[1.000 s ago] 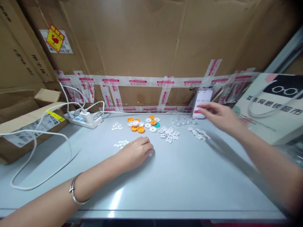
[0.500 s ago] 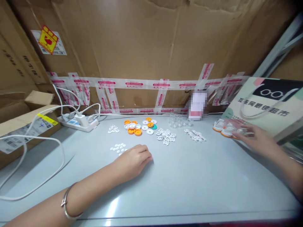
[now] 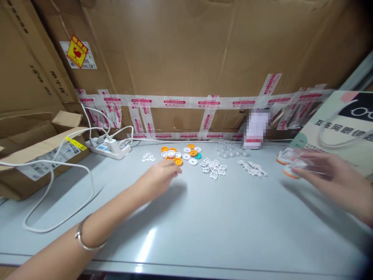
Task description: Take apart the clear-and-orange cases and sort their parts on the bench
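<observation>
My left hand (image 3: 159, 177) is raised over the middle-left of the table. Its fingers are curled down and close together, slightly blurred, and I cannot see whether anything is in them. Just beyond its fingertips lie several orange (image 3: 178, 161), white (image 3: 192, 161) and teal (image 3: 199, 155) round plastic rings. At the right, the fingers of my right hand (image 3: 332, 175) are closed around a clear-domed round piece with an orange base (image 3: 293, 173), lifted off the table. Behind it stands another clear-domed piece with an orange rim (image 3: 281, 160).
Small white discs (image 3: 148, 157), white lattice parts (image 3: 214, 168), white strips (image 3: 253, 169) and clear cups (image 3: 230, 149) lie along the back of the table. A power strip (image 3: 116, 151), white cable (image 3: 87, 198) and open carton (image 3: 43, 155) stand left; a paper bag (image 3: 335, 120) right.
My left hand has lifted and moved left, away from the tabletop, covering the nearer small white discs. My right hand has raised one orange-based clear piece. The view has turned slightly left.
</observation>
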Demonstrator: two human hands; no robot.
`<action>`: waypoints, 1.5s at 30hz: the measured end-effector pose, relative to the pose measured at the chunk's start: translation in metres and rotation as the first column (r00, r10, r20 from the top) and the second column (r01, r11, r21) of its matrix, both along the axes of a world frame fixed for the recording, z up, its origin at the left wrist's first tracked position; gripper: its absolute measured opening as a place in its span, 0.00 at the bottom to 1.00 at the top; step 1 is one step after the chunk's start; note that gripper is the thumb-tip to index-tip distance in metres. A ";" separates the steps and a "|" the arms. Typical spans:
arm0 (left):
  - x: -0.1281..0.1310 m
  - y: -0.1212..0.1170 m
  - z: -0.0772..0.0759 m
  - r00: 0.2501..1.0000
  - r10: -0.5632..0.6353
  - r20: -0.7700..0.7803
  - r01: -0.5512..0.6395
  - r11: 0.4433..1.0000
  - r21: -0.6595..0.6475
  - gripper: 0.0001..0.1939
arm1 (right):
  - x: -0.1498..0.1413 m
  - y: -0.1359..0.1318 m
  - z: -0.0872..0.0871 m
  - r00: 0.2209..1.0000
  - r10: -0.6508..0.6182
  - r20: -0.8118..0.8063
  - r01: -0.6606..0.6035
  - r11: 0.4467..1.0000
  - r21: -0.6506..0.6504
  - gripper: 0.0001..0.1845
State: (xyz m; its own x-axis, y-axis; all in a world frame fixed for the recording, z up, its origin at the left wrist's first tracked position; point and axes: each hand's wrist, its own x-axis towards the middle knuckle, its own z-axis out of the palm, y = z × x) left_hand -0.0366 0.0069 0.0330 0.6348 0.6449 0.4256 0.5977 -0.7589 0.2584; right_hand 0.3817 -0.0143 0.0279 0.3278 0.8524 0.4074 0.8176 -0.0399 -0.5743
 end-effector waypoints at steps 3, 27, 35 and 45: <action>-0.040 0.031 0.016 0.977 0.214 -0.012 -0.213 0.976 0.051 0.10 | -0.074 -0.013 0.012 0.923 0.354 -0.150 -0.366 0.929 -0.054 0.21; -0.107 0.096 -0.026 0.878 0.479 0.000 -0.476 0.873 -0.103 0.13 | -0.202 0.003 -0.024 0.664 0.688 -0.292 -0.741 0.659 -0.131 0.24; -0.044 0.038 0.005 0.916 0.319 0.242 -0.364 0.916 0.171 0.12 | -0.202 0.002 -0.026 0.635 0.691 -0.345 -0.766 0.622 -0.165 0.27; -0.013 0.018 -0.008 0.993 -0.060 -0.103 0.090 0.943 0.322 0.15 | -0.200 0.012 -0.029 0.562 0.775 -0.288 -0.825 0.551 -0.126 0.19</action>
